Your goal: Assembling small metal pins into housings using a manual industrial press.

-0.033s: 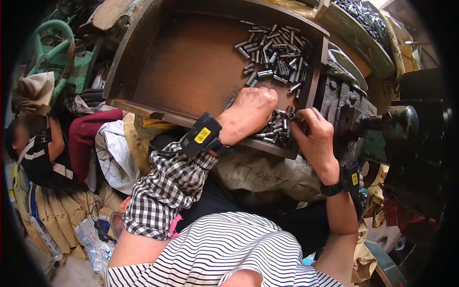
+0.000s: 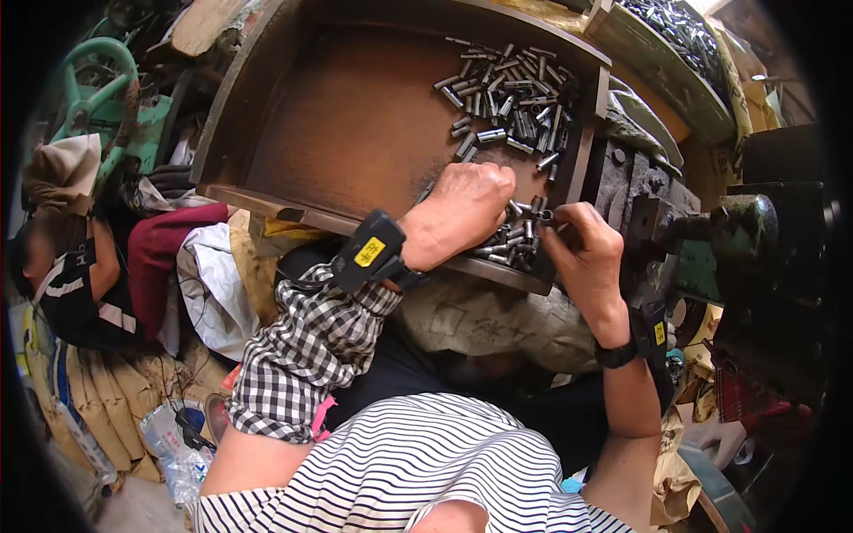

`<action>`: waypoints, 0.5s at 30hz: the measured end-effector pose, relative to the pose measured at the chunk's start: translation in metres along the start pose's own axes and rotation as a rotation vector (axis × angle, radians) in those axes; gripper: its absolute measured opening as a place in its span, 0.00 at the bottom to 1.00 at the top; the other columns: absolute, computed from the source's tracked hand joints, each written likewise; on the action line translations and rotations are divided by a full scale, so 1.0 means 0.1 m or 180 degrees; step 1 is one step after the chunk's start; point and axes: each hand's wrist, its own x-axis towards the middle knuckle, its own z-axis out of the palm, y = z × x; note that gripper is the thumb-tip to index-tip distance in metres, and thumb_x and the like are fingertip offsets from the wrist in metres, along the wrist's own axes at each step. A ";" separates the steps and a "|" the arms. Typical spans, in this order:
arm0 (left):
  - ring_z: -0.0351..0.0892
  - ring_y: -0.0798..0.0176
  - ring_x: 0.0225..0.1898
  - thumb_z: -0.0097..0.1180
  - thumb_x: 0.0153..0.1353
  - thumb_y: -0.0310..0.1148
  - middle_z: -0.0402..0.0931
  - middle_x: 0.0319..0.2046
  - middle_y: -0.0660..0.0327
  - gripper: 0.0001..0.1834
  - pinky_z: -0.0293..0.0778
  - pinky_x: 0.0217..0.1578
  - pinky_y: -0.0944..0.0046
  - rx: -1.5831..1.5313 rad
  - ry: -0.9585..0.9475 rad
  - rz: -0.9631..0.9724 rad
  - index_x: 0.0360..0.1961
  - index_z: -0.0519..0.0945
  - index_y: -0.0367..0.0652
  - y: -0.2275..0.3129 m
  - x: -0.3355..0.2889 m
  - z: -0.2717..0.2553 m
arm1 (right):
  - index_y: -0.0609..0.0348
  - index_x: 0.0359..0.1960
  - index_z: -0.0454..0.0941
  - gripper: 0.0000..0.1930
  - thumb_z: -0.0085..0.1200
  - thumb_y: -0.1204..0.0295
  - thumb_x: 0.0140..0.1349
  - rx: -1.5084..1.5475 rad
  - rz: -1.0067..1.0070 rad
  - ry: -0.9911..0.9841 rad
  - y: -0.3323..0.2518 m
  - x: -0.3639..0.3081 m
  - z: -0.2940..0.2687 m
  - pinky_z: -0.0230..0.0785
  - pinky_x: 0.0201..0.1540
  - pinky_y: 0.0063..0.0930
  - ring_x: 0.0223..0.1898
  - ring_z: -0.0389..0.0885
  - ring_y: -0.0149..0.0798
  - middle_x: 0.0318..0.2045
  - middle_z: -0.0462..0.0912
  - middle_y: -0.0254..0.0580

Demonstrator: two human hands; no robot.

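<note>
A brown wooden tray with raised sides [image 2: 311, 133] holds many short metal tubes [image 2: 524, 93], heaped at its far right. More tubes [image 2: 511, 244] lie in its near right corner, between my two hands. My left hand [image 2: 466, 209] is curled closed over the tray's near side, knuckles up; whatever its fingers hold is hidden beneath them. At the right edge of the near pile, my right hand [image 2: 586, 249] pinches one small metal tube [image 2: 545, 215] between thumb and forefinger, its round open end showing.
Right of the tray stands a dark, greasy machine with a metal spindle [image 2: 693, 226]. Another bin of small metal parts [image 2: 675, 35] is at the far right. A green handwheel [image 2: 98, 84] and a seated person [image 2: 80, 275] are at the left. Cloth sacking [image 2: 498, 324] hangs below the tray.
Hardly anything differs. My right hand and forearm have shifted very slightly, with the tube still pinched; my left hand stays closed in nearly the same place.
</note>
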 end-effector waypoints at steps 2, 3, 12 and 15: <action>0.79 0.48 0.28 0.59 0.46 0.29 0.76 0.25 0.49 0.10 0.75 0.27 0.56 -0.0235 0.0095 0.0033 0.27 0.71 0.37 0.03 0.00 -0.02 | 0.63 0.36 0.74 0.10 0.59 0.79 0.52 0.0307 0.0363 0.0033 -0.03 -0.07 -0.01 0.69 0.25 0.22 0.22 0.77 0.31 0.25 0.76 0.40; 0.79 0.52 0.25 0.58 0.47 0.28 0.76 0.24 0.50 0.10 0.75 0.25 0.58 -0.0585 0.0131 -0.0097 0.28 0.71 0.35 0.04 0.01 -0.02 | 0.63 0.39 0.74 0.10 0.57 0.79 0.55 0.1119 0.0842 -0.0001 -0.05 -0.09 0.01 0.69 0.25 0.18 0.23 0.76 0.26 0.25 0.76 0.37; 0.75 0.75 0.18 0.50 0.58 0.27 0.76 0.23 0.65 0.08 0.72 0.18 0.78 -0.4869 -0.0677 -0.1642 0.38 0.75 0.37 0.15 0.03 -0.24 | 0.63 0.47 0.71 0.11 0.49 0.75 0.63 0.2934 0.1644 -0.0238 0.01 -0.03 -0.10 0.65 0.19 0.10 0.25 0.80 0.25 0.29 0.79 0.36; 0.76 0.75 0.21 0.52 0.60 0.30 0.76 0.25 0.64 0.09 0.72 0.19 0.78 -0.5104 -0.0709 -0.1696 0.40 0.75 0.37 0.13 0.00 -0.20 | 0.64 0.46 0.71 0.11 0.50 0.75 0.63 0.3220 0.1914 -0.0227 -0.01 -0.04 -0.10 0.67 0.19 0.10 0.27 0.82 0.27 0.29 0.79 0.36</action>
